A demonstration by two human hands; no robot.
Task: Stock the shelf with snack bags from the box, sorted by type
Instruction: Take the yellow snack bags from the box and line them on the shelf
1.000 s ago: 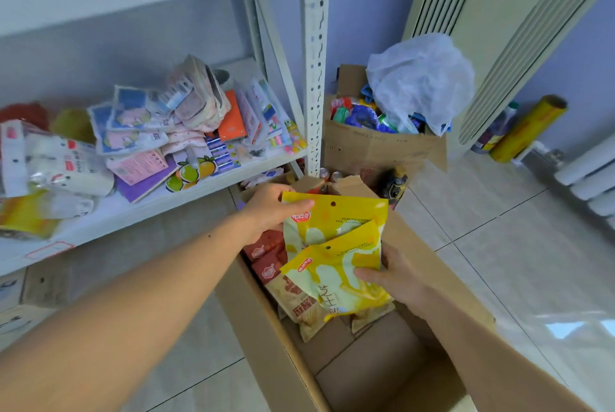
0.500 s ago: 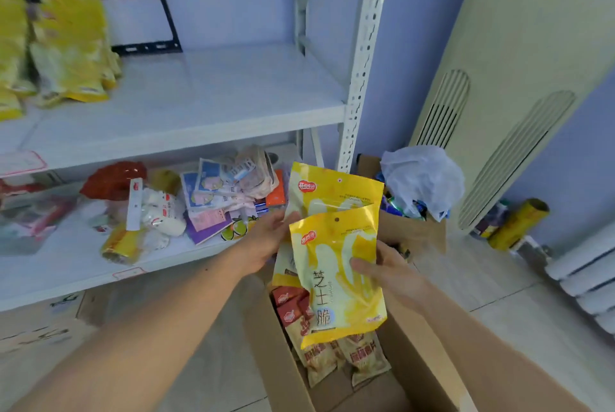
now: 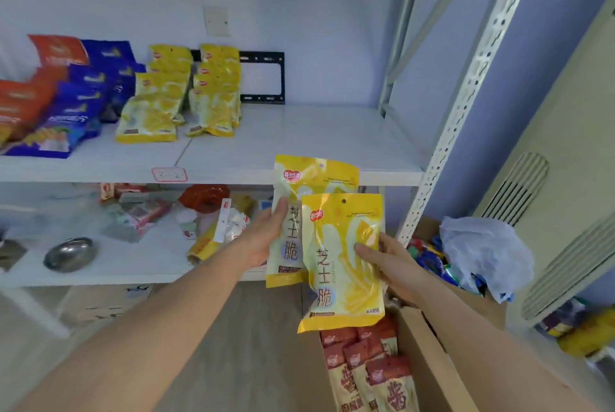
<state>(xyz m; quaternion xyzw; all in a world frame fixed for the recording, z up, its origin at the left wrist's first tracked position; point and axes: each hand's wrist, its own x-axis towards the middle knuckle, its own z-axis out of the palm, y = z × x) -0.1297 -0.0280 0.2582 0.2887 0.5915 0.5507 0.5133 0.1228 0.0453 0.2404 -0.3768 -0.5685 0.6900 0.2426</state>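
Two held bags (image 3: 342, 265) before the shelf (image 3: 299, 142), above the box (image 3: 429, 365).

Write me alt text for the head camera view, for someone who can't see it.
A person's left hand and right hand each hold up a yellow snack bag over an open box of red bags, facing a white shelf where yellow, blue and red bags already lie grouped by colour.
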